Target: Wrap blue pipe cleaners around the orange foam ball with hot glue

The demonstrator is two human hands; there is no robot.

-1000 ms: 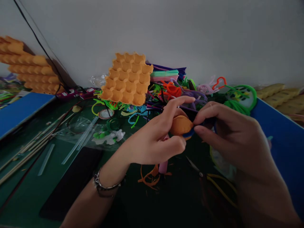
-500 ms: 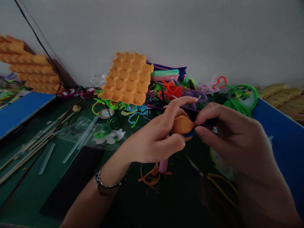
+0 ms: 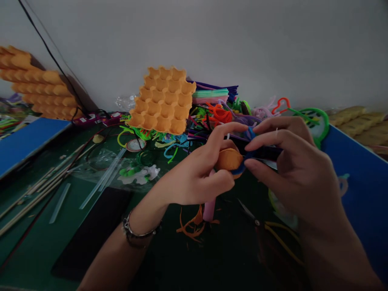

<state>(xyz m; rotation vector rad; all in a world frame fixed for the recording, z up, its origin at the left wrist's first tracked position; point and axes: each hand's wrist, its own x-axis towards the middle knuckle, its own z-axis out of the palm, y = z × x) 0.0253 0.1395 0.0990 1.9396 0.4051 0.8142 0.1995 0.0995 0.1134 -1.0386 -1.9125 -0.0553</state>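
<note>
My left hand (image 3: 198,173) is closed round a small orange felt piece (image 3: 228,159), thumb below and forefinger stretched over its top. My right hand (image 3: 289,169) pinches a blue pipe cleaner (image 3: 249,135) that curls round the right side of the orange piece. Both hands hover over the dark green table (image 3: 39,242). A pink tube (image 3: 209,209) lies right under the left hand, beside orange pipe-cleaner scraps (image 3: 189,228).
An orange honeycomb foam sheet (image 3: 162,101) leans at the back, with a heap of coloured pipe cleaners (image 3: 218,115) behind my hands. Wooden sticks (image 3: 33,194), clear straws and a plastic bag lie left. Scissors (image 3: 257,226) lie near right. Blue boards (image 3: 24,139) flank both sides.
My right hand has risen a little and its fingers have drawn the blue pipe cleaner up over the orange piece. The left hand has kept its hold.
</note>
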